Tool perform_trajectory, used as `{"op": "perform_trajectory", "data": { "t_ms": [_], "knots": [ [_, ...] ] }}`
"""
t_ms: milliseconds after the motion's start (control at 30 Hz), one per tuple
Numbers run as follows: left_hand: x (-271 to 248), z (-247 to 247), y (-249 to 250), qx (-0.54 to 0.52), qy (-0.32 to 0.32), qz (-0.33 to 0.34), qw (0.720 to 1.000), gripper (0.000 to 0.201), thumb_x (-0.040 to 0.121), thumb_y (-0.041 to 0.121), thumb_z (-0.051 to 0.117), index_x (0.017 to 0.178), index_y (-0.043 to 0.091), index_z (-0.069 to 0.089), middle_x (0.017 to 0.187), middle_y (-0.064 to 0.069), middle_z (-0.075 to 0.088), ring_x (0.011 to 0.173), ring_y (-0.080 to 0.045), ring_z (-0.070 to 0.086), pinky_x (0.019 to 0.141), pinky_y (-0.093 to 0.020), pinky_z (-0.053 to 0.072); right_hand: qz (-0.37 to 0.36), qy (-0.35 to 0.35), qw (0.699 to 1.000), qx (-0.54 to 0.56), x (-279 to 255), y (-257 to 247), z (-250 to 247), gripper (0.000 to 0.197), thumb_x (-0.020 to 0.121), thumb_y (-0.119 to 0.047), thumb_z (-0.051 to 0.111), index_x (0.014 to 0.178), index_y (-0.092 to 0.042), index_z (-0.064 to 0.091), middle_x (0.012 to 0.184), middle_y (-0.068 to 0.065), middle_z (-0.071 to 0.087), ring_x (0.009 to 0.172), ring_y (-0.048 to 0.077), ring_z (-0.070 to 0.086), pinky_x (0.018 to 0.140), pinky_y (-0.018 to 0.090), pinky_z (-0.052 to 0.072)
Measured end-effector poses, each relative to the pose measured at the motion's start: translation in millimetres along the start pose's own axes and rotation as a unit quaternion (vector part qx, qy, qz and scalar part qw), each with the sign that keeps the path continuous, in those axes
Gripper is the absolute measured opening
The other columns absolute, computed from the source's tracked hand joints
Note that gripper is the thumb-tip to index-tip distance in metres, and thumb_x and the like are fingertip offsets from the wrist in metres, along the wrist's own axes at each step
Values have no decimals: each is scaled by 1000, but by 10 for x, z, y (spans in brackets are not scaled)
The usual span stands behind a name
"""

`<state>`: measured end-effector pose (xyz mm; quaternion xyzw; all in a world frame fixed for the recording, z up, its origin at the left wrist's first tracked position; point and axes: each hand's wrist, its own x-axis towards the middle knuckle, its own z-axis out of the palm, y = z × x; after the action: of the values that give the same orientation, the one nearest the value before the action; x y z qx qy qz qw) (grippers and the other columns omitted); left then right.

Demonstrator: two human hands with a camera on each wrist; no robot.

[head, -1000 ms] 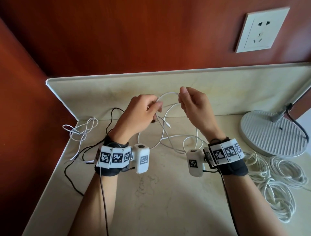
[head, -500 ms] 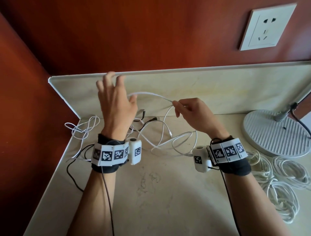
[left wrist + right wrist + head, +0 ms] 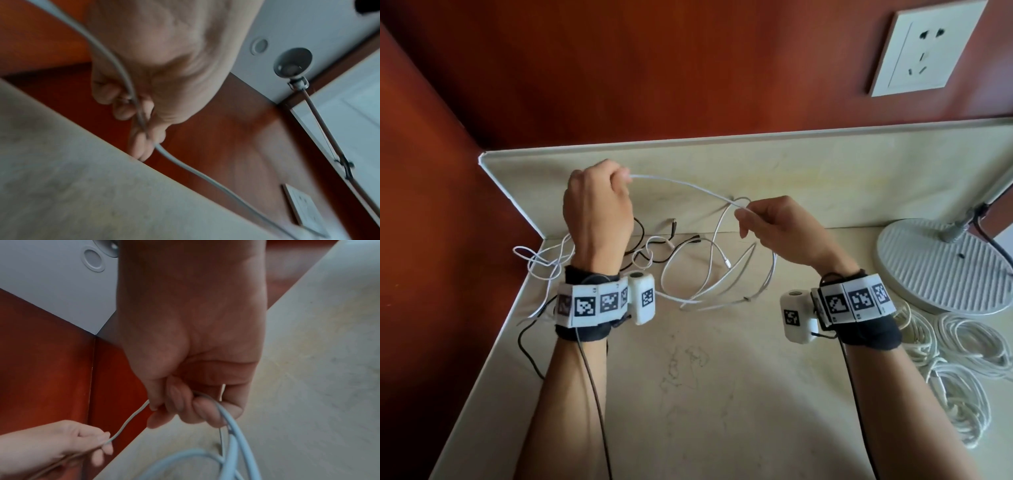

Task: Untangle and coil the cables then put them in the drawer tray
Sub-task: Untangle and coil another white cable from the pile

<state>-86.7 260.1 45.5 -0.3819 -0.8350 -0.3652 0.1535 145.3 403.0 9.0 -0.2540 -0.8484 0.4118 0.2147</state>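
Observation:
A white cable (image 3: 688,186) stretches in the air between both hands above the counter. My left hand (image 3: 599,202) grips one stretch of it in curled fingers, seen close in the left wrist view with the white cable (image 3: 123,76) running through the left hand (image 3: 139,113). My right hand (image 3: 767,222) pinches it farther right, and loops of the white cable (image 3: 232,434) hang from the right hand (image 3: 195,402) down to the counter. A black cable (image 3: 650,253) lies tangled with white ones at the back. No drawer tray is in view.
A thin white cable (image 3: 541,260) lies loose in the back left corner. Several coiled white cables (image 3: 969,359) sit at the right, next to a round lamp base (image 3: 941,267). A wall socket (image 3: 924,44) is above. A low stone backsplash (image 3: 825,164) borders the counter.
My left hand, spread open half a second ago, has closed on the white cable. The two hands have drawn apart, with a length of cable pulled out between them.

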Motion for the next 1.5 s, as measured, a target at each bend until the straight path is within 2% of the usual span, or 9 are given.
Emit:
{"op": "perform_trajectory", "data": {
  "t_ms": [133,267,367,633,767,933,1200,1333,1500],
  "knots": [
    [-111,70,208,74,-76,143,984,29,90,22,72,119,27,72,147,8,56,127,-27,42,94,-40,27,-25,29,999,12,43,-69,107,42,109,-36,51,74,-16,64,59,3,34,51,15,28,49,26,27],
    [-309,119,568,-88,-225,236,941,28,93,29,74,121,24,72,109,23,71,86,8,53,79,-28,43,-42,50,998,-1,64,-100,188,38,108,-30,55,74,-17,65,53,-10,35,48,10,26,50,27,26],
    [-358,156,639,-150,-203,204,946,12,99,24,65,95,18,75,70,11,65,60,-7,54,61,-39,48,-35,51,998,16,53,-97,156,32,106,-27,58,76,-18,66,50,-13,36,48,8,28,49,27,25],
    [-13,-45,110,-109,74,10,991,29,98,17,45,91,11,73,76,-6,73,76,-35,63,74,-38,43,39,-45,998,-24,7,65,-33,42,110,-35,47,81,-12,68,56,1,56,50,14,57,58,22,43],
    [-102,-61,248,-18,9,15,1000,25,102,18,50,120,11,67,114,-13,73,108,-38,63,85,-42,42,26,7,1000,-12,59,-4,84,48,111,-36,46,73,-13,64,54,-7,48,48,11,45,53,22,39],
    [-292,-72,576,-38,-31,91,995,85,95,17,71,163,13,21,168,-7,25,143,-24,44,101,-30,47,17,42,998,-50,63,-55,147,52,111,-35,44,63,-13,44,54,-8,41,52,13,36,53,26,34],
    [-382,-81,722,-7,-117,266,957,32,85,13,77,111,20,60,165,2,30,113,-18,58,77,-39,56,46,52,996,-50,12,-121,66,56,112,-37,38,74,4,42,64,8,42,58,19,33,56,33,32],
    [-396,58,653,60,-187,287,938,23,92,20,74,114,20,69,160,2,37,123,-20,56,73,-39,53,17,50,999,4,-43,-283,45,57,112,-42,36,74,0,43,64,6,41,59,20,35,57,39,35],
    [-431,126,620,118,-153,187,963,38,100,31,62,137,21,61,136,-1,47,93,-30,66,63,-37,38,-46,45,998,22,-105,-530,87,51,113,-35,39,71,-5,42,63,12,40,59,22,34,57,41,36]
  ]
}}
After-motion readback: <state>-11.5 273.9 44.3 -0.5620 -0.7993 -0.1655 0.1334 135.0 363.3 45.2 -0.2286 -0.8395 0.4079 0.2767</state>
